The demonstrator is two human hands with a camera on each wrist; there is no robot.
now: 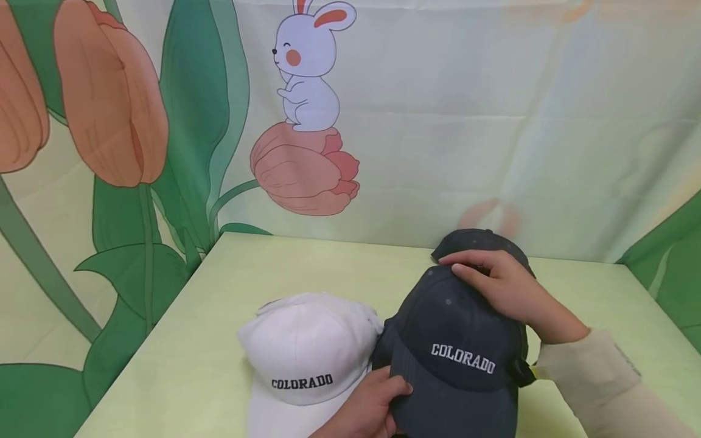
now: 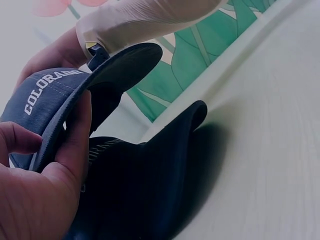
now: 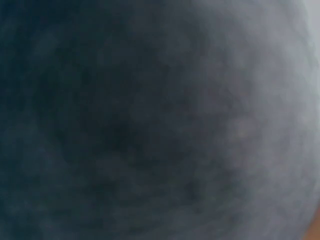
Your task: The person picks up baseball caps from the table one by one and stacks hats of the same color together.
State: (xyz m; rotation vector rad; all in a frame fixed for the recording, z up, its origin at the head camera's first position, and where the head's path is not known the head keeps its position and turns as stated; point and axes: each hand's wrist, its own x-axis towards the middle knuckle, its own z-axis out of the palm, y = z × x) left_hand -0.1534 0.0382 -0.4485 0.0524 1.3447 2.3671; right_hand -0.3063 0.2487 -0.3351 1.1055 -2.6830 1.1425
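Note:
A dark navy cap [image 1: 454, 322] with white COLORADO lettering is tilted with its front toward me. My left hand [image 1: 367, 404] pinches the side of its brim, the thumb on top and fingers beneath, as the left wrist view shows. My right hand [image 1: 512, 289] grips the top of the crown, its thumb along the upper edge; the other fingers are partly hidden. Under the held cap in the left wrist view lies another dark cap [image 2: 145, 180] with its brim on the table. Blurred dark fabric [image 3: 150, 120] fills the right wrist view.
A white cap [image 1: 306, 334] with black COLORADO lettering sits on the table [image 1: 181, 340], left of the dark caps. Behind the held one is a further dark cap crown [image 1: 476, 239]. A printed curtain [image 1: 405, 121] with tulips and a rabbit hangs behind the table.

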